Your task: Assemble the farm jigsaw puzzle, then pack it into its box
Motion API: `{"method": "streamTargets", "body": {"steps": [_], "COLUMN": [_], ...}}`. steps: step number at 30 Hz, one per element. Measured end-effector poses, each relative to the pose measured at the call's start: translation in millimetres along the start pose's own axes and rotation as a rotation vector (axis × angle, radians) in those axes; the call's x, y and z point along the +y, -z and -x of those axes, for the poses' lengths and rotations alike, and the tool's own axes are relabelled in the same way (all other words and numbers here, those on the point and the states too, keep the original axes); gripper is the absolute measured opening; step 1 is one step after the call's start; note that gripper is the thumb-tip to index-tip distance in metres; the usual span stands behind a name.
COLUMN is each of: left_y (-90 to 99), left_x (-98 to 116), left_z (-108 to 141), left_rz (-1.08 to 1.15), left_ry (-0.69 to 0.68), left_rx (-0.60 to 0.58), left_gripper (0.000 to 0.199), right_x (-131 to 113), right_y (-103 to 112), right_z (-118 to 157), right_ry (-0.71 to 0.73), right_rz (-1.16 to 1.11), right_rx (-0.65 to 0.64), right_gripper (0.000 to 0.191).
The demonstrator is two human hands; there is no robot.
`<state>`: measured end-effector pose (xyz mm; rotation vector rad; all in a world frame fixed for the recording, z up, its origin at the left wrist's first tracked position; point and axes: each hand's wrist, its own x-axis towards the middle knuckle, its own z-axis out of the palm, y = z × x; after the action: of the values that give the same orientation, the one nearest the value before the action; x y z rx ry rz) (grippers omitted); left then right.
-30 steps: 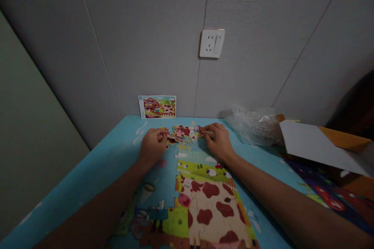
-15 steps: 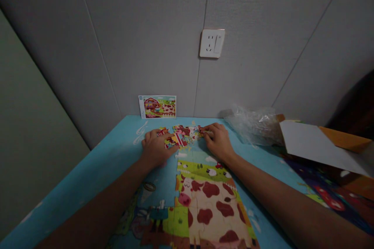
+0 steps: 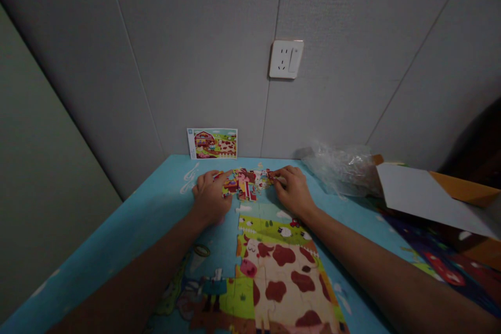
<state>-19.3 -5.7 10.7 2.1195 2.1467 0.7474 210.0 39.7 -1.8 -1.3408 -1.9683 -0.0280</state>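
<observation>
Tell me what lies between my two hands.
Loose puzzle pieces lie between the left hand and the right hand, as the head view shows.

assembled puzzle (image 3: pixel 284 266): bottom cut off | loose pieces (image 3: pixel 247 190): partly hidden | box (image 3: pixel 426 190): cut off

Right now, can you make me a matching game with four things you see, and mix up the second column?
Column one
1. pile of puzzle pieces
2. jigsaw cow
3. wall socket
4. picture card

Column two
A. upright at the blue tabletop's far edge
B. cream with reddish-brown patches
C. between the left hand and right hand
D. mounted high on the grey wall

Pairs: 1-C, 2-B, 3-D, 4-A
</observation>
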Motion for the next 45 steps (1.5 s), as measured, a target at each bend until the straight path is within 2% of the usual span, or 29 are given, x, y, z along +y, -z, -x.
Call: {"method": "streamTargets", "body": {"steps": [2, 4, 10, 15, 22, 29, 36, 38, 41, 45], "left_y": [-0.7, -0.6, 2.2, 2.3, 1.9, 4.9, 4.4, 4.1, 2.3, -1.7], "left_x": [-2.9, -5.4, -6.3, -6.8, -5.2, -8.3, -11.1, -11.5, -11.5, -9.9], "left_z": [-1.4, -2.7, -5.0, -6.0, -5.1, -8.6, -10.8, -11.5, -12.1, -9.2], "left_rz": [-0.059, -0.092, -0.032, 0.041, 0.24, 0.403, 0.466, 0.452, 0.3, 0.115], "left_ry": [0.109, 0.157, 0.105, 0.097, -0.089, 0.02, 0.052, 0.073, 0.08, 0.014], "left_rx": [0.009, -0.009, -0.044, -0.044, 0.085, 0.254, 0.342, 0.34, 0.317, 0.247], "left_gripper": [0.061, 0.059, 0.052, 0.055, 0.063, 0.056, 0.045, 0.042, 0.035, 0.034], "right_x": [0.4, 1.0, 1.1, 1.3, 2.8, 1.6, -0.9, -0.8, -1.1, -2.8], "right_y": [-0.1, -0.4, -0.4, -0.4, -1.2, -0.8, 1.9, 2.0, 2.1, 2.0], "right_z": [-0.2, -0.4, -0.1, 0.0, -0.5, -0.5, -0.3, -0.7, -0.9, -0.2], "right_ry": [0.001, -0.002, -0.003, -0.005, 0.001, 0.003, -0.006, -0.011, -0.016, -0.038], "right_rz": [0.001, 0.0, -0.009, -0.01, -0.017, 0.002, 0.01, 0.016, 0.028, 0.082], "right_rx": [-0.005, -0.006, -0.01, -0.01, -0.011, -0.008, -0.006, -0.01, -0.02, -0.039], "right_gripper": [0.021, 0.022, 0.023, 0.024, 0.022, 0.022, 0.021, 0.022, 0.023, 0.025]}}
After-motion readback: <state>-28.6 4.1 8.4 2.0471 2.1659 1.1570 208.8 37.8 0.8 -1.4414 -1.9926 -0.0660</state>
